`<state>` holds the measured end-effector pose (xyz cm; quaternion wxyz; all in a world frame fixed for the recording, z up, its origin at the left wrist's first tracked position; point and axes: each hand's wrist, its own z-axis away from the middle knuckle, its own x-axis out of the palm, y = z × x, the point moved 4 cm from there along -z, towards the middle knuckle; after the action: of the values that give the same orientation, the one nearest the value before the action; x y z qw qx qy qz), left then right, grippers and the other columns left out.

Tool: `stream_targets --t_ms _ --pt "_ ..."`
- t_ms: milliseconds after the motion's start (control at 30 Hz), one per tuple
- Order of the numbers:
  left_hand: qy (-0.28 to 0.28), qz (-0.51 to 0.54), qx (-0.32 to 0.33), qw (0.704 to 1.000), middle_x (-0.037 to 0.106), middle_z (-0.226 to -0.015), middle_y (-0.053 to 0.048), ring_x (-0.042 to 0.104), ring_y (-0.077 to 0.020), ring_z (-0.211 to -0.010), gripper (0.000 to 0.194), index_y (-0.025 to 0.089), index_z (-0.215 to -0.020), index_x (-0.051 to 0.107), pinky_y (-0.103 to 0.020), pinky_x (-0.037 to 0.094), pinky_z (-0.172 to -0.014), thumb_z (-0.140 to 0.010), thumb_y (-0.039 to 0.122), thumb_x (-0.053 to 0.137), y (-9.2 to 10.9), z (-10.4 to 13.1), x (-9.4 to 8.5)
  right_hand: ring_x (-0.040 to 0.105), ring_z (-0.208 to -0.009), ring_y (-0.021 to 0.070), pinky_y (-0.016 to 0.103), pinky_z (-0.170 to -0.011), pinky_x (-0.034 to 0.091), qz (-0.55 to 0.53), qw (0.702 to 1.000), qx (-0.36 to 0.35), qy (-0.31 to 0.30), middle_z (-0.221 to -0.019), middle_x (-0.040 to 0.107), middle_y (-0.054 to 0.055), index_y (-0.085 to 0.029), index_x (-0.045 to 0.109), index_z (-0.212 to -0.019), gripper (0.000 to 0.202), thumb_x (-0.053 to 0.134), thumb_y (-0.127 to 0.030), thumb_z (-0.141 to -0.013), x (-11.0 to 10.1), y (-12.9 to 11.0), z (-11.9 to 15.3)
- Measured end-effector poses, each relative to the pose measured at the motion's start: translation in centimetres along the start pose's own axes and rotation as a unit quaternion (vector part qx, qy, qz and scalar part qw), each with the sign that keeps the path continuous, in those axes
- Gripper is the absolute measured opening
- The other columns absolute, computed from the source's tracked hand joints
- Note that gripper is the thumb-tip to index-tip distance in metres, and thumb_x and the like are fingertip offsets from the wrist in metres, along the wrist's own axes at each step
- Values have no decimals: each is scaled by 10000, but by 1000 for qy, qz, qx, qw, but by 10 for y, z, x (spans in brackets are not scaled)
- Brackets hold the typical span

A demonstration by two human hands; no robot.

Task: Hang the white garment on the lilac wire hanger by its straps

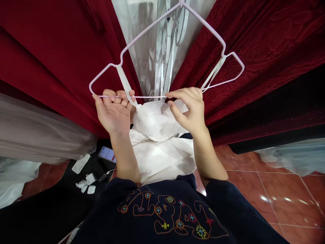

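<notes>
A pale lilac clothes hanger (148, 29) is held up in front of me. From its two notches hang the thin straps (123, 79) of a white garment (162, 154), which drapes down over my lap in loose folds; its full shape is hidden. My left hand (115, 110), palm turned up, has its fingers curled over the hanger's bottom bar beside the left strap. On the other side my right hand (189, 105) grips the same bar from above, index finger along it and thumb just beneath. The right strap is twisted near its knuckles.
Dark red curtains (63, 51) hang on both sides, with white metalwork (164, 51) between them. At the lower left, a phone (107, 154), a white charger (90, 178) and small white items lie on a black surface (48, 210). Reddish floor tiles (274, 189) show at right.
</notes>
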<state>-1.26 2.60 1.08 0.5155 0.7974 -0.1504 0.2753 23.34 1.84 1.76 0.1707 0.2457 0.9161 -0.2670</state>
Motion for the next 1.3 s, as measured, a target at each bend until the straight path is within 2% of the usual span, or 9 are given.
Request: stream_targets --t_ms 200,400,500,600,733,800,900,1033,1300 --pt "12 -134 3 991 778 -1140 -101 754 -256 -1095 636 242 -1035 713 -355 596 -913 -1044 846 513 12 19 8 727 -909 164 407 -926 475 -15 994 46 97 -971 842 -43 -291 802 -1021 117 700 -339 -1054 17 -4 5" --pt "-132 -330 -26 934 789 -1075 -124 677 -221 -889 414 187 -1118 846 -328 539 -740 -1018 586 794 36 41 16 704 -897 171 405 -944 477 -24 992 80 89 -927 824 -32 -282 807 -961 220 721 -470 -1035 21 2 1" --pt "-153 -261 -23 953 797 -1092 -117 524 -141 -608 389 195 -1161 858 -323 431 -545 -1043 549 750 54 41 21 692 -889 165 392 -923 485 -45 992 90 80 -923 823 -36 -283 812 -946 217 752 -481 -1012 18 5 1" --pt "-152 -130 -1 980 803 -1226 -113 309 -101 -462 621 226 -1232 866 -339 256 -384 -971 764 700 75 31 28 696 -865 161 393 -918 505 -68 990 93 83 -882 815 -36 -277 811 -922 231 761 -486 -1004 14 4 0" --pt "-11 -57 72 996 714 -1505 -37 488 -161 -655 639 267 -1226 866 -303 411 -473 -1117 740 451 89 19 22 710 -849 164 410 -925 514 -40 991 89 94 -867 817 -34 -274 804 -888 249 757 -489 -1005 5 2 0" --pt "71 -41 93 992 702 -1518 -14 542 -146 -747 600 247 -1193 859 -242 461 -553 -1199 538 334 83 18 11 712 -848 165 412 -923 514 -30 991 88 98 -856 815 -34 -273 801 -870 255 764 -489 -999 1 3 1" --pt "156 -49 121 979 788 -1332 -58 593 -104 -744 419 195 -1164 844 -179 486 -591 -1118 437 506 65 17 -12 712 -872 170 414 -931 522 -27 992 92 87 -873 814 -27 -277 806 -896 253 754 -499 -1006 3 5 4" --pt "97 -116 38 988 835 -1215 -160 756 -155 -909 550 92 -1175 861 -203 587 -741 -1105 543 553 37 11 -17 714 -915 173 408 -926 517 -34 992 91 78 -920 816 -27 -290 813 -963 236 743 -510 -1013 15 3 5" --pt "18 -23 2 1000 835 -929 -135 840 -239 -924 1010 142 -867 848 -301 673 -823 -1038 935 247 20 20 18 715 -896 156 397 -905 511 -53 990 86 97 -919 808 -37 -291 811 -965 175 755 -449 -1017 19 -3 3"
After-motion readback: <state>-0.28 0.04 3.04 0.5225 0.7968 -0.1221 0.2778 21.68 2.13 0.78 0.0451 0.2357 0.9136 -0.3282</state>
